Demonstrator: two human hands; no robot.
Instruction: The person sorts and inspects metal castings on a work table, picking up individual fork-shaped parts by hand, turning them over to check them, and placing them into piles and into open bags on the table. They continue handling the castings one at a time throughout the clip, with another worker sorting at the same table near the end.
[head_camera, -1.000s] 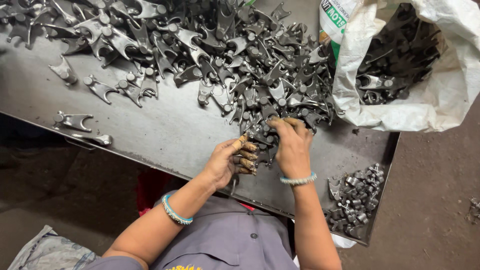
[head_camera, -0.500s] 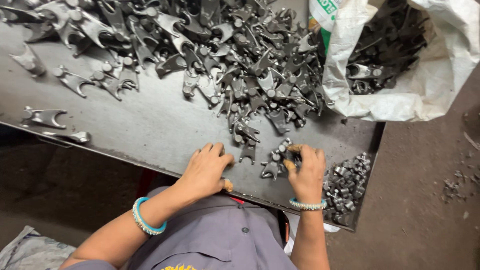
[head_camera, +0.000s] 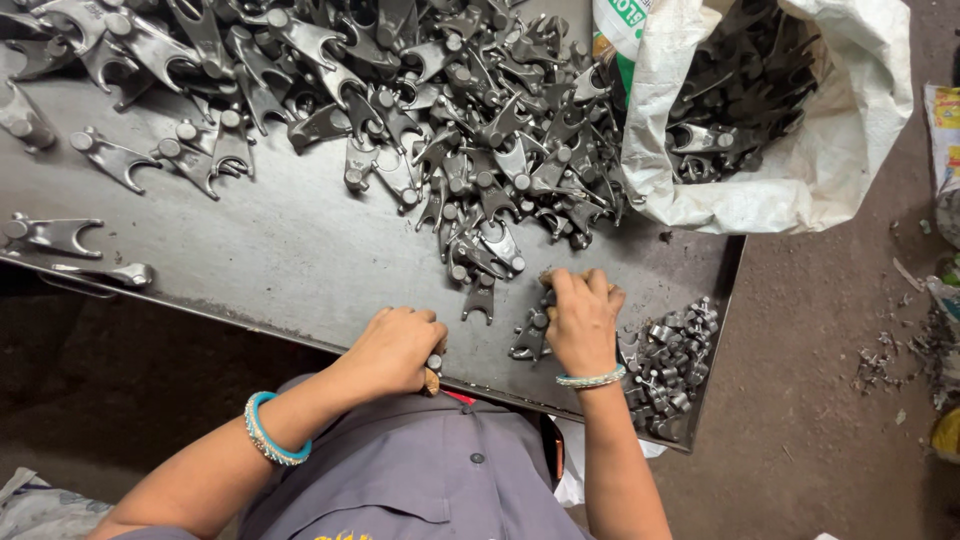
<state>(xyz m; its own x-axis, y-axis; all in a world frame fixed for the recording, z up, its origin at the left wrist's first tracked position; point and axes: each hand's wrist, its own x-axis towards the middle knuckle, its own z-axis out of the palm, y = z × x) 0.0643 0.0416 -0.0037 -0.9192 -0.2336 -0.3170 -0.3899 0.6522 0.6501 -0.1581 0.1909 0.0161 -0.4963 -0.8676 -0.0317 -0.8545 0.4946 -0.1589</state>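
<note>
forked grey metal castings (head_camera: 530, 335) lie under the curled right hand (head_camera: 583, 320); left hand (head_camera: 395, 350) fisted.

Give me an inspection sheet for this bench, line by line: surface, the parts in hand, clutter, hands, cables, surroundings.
Surface: dark metal table, worn, bare in the middle.
Job's things: grey forked metal parts in a big heap across the far side; one forked part at the right hand.
Clutter: stray forked parts at the left edge; pile of small metal pieces at the near right corner.
Hands: left hand fisted at the near edge, its contents hidden; right hand on the forked part.
Cables: nothing seen.
Surroundings: white woven sack holding more parts at the far right; brown floor with scattered debris.
</note>
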